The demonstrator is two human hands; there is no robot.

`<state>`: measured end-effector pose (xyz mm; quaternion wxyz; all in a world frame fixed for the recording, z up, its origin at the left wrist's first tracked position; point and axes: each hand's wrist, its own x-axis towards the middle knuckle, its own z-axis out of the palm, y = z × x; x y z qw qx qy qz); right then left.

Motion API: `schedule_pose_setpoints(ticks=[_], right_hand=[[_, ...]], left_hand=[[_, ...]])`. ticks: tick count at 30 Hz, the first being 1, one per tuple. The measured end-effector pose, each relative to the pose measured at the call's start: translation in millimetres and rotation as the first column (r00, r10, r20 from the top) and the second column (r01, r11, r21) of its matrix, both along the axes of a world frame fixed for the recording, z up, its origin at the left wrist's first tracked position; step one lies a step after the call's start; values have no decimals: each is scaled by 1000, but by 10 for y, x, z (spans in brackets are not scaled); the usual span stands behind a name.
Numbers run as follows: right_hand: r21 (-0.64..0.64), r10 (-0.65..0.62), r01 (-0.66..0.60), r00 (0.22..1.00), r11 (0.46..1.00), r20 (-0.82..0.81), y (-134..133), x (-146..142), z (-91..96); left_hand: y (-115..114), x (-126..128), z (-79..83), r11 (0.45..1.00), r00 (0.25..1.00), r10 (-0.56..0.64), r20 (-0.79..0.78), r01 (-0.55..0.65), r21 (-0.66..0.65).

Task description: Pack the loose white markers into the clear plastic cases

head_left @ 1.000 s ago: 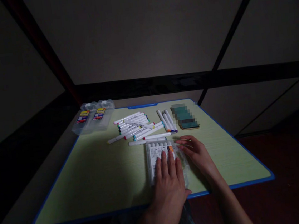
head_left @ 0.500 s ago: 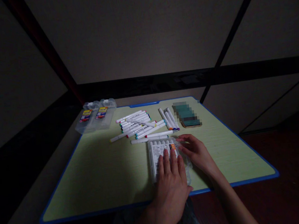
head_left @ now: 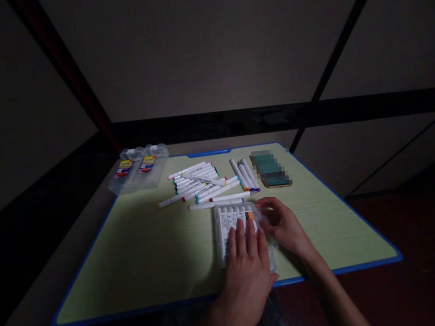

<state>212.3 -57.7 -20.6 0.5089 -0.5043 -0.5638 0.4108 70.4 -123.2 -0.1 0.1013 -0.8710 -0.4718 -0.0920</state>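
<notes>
A clear plastic marker case (head_left: 228, 223) filled with white markers lies near the front edge of the green table (head_left: 141, 255). My left hand (head_left: 248, 264) lies flat on top of it, fingers stretched out. At the case's right edge my right hand (head_left: 285, 226) curls its fingers around the clear lid flap. Just behind the case, loose white markers (head_left: 200, 183) with coloured caps lie in a heap.
Two clear cases with yellow labels (head_left: 138, 172) sit at the table's back left corner. Three markers (head_left: 244, 174) and a blurred dark flat object (head_left: 271, 168) lie at the back right. A dark rail (head_left: 275, 117) runs behind the table.
My right hand's fingers have curled in closer against the case's right edge. My left hand stays flat on the case. The view shifted slightly.
</notes>
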Motion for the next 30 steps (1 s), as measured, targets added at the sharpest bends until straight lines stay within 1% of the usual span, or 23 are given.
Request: schedule_pose_setpoints(ticks=[5, 10, 13, 15, 20, 23, 26, 30], right_hand=[[-3, -62, 62, 997, 998, -49, -10, -8, 11], [-15, -75, 74, 993, 997, -93, -18, -16, 32], [-36, -77, 73, 987, 997, -139, -21, -16, 38], [-38, -87, 83, 987, 996, -138, -23, -14, 41], [30, -114, 117, 991, 993, -74, -29, -8, 52], [46, -103, 107, 992, 993, -75, -37, -14, 70], [50, -96, 100, 993, 994, -74, -46, -20, 102], [115, -100, 114, 988, 987, -121, -56, -15, 155]], left_hand=[[-17, -37, 5, 1000, 1000, -28, -3, 28, 10], [-30, -69, 3, 998, 998, -57, 10, 57, 19], [-45, -82, 13, 998, 998, -54, 26, 54, 13], [-53, -88, 22, 998, 998, -54, 35, 54, 10], [-56, -115, 37, 997, 995, -78, 64, 78, 13], [-48, -147, 40, 996, 993, -93, 66, 93, 8], [-38, -182, 45, 995, 994, -99, 42, 97, 31], [-32, -231, 75, 994, 995, -99, 21, 97, 57]])
